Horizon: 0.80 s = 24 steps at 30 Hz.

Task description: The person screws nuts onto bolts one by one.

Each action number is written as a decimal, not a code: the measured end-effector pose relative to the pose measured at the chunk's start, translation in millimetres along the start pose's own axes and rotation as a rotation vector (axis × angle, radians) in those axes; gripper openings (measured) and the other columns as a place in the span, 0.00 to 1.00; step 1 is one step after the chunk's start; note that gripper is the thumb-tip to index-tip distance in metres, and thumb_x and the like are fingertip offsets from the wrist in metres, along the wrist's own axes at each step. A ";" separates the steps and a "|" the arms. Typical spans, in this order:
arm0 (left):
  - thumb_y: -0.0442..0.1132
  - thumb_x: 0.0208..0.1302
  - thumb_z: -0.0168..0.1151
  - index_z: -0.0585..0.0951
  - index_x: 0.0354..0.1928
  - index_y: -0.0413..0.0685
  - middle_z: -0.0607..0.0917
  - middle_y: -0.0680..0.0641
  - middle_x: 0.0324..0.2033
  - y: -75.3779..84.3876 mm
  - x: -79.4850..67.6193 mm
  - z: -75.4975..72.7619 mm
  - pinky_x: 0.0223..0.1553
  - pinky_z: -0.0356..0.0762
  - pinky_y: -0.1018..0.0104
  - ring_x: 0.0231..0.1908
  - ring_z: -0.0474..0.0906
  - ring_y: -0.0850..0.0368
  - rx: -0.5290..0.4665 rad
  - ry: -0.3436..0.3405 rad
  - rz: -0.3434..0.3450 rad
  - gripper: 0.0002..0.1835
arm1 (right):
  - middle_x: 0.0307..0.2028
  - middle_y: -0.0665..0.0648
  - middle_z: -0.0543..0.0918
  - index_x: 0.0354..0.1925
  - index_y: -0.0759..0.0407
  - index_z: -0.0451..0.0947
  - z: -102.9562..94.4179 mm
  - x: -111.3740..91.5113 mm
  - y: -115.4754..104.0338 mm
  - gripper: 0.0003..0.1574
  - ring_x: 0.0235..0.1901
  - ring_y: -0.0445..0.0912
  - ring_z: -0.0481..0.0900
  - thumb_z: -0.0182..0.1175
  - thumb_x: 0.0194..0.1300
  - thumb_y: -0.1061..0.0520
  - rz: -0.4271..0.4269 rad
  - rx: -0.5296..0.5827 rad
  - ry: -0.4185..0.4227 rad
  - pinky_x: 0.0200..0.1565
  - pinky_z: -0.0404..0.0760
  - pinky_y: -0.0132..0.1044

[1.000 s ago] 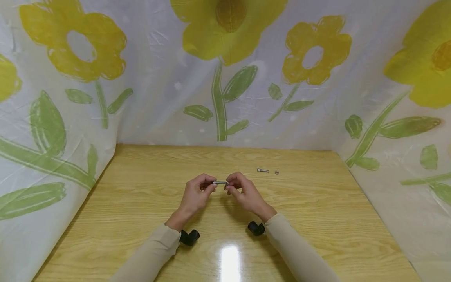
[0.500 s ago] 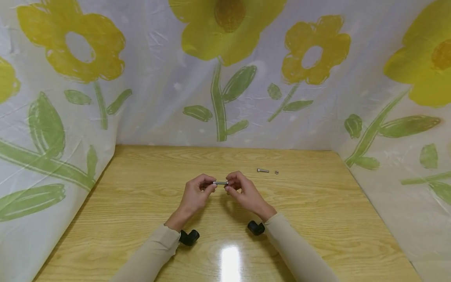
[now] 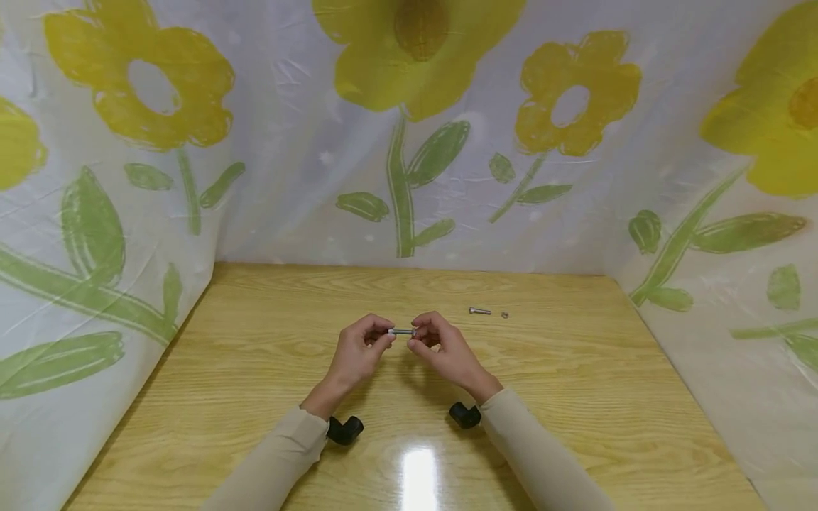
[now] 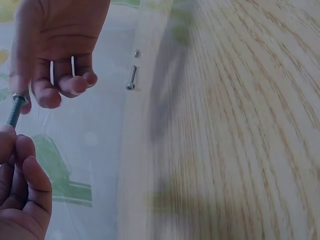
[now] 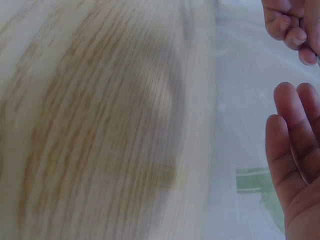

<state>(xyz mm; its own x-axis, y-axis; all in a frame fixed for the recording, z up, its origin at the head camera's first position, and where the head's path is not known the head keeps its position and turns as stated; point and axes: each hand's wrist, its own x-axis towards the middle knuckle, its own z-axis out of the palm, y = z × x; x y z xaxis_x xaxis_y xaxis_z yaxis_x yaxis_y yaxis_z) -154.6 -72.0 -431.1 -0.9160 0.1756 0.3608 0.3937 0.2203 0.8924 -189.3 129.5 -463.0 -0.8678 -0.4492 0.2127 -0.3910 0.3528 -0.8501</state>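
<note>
Over the middle of the table, my left hand (image 3: 358, 351) pinches one end of a metal bolt (image 3: 402, 332), held roughly level; that end is hidden by the fingertips. At the bolt's other end, my right hand (image 3: 447, 355) grips a hex nut (image 4: 19, 98) between thumb and index finger. The left wrist view shows the bare thread (image 4: 14, 116) between the two hands. In the right wrist view, the other fingers (image 5: 292, 120) of the right hand are extended, and the nut is out of frame.
A second bolt (image 3: 480, 311) lies on the wooden table (image 3: 287, 298) toward the back right, with a loose nut (image 3: 505, 314) just right of it. Black wrist cameras (image 3: 345, 430) sit below both wrists. A flowered cloth (image 3: 287, 213) closes off the back and sides.
The right thumb and index finger shift slightly at the nut. The left hand keeps its pinch on the bolt, and the head view sways a little.
</note>
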 end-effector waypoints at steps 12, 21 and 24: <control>0.26 0.65 0.58 0.79 0.42 0.33 0.82 0.39 0.32 0.8 0.6 -0.1 0.30 0.75 0.69 0.31 0.79 0.40 0.021 -0.023 -0.025 0.05 | 0.33 0.48 0.79 0.45 0.54 0.76 -0.3 -1.6 0.5 0.17 0.34 0.51 0.79 0.50 0.73 0.43 0.022 -0.035 0.002 0.35 0.76 0.43; 0.26 0.65 0.58 0.79 0.41 0.35 0.81 0.44 0.30 -0.5 0.8 2.4 0.29 0.74 0.68 0.29 0.77 0.46 0.038 -0.033 -0.027 0.04 | 0.32 0.57 0.80 0.43 0.55 0.73 -1.0 0.3 -2.0 0.12 0.32 0.56 0.80 0.48 0.75 0.49 -0.036 -0.028 -0.013 0.33 0.77 0.39; 0.26 0.65 0.57 0.79 0.41 0.34 0.81 0.43 0.31 -0.5 0.7 2.6 0.29 0.74 0.68 0.29 0.77 0.47 0.036 -0.038 -0.020 0.04 | 0.30 0.53 0.80 0.38 0.57 0.76 -1.3 -0.2 -0.8 0.23 0.31 0.56 0.78 0.42 0.76 0.44 -0.008 -0.063 -0.013 0.30 0.75 0.37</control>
<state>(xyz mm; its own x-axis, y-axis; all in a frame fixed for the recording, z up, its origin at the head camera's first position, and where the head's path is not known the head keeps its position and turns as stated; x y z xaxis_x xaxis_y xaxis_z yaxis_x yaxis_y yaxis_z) -155.2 -69.5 -432.0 -0.9204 0.2067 0.3320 0.3785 0.2581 0.8889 -189.2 130.3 -461.8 -0.8608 -0.4625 0.2125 -0.4166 0.4003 -0.8162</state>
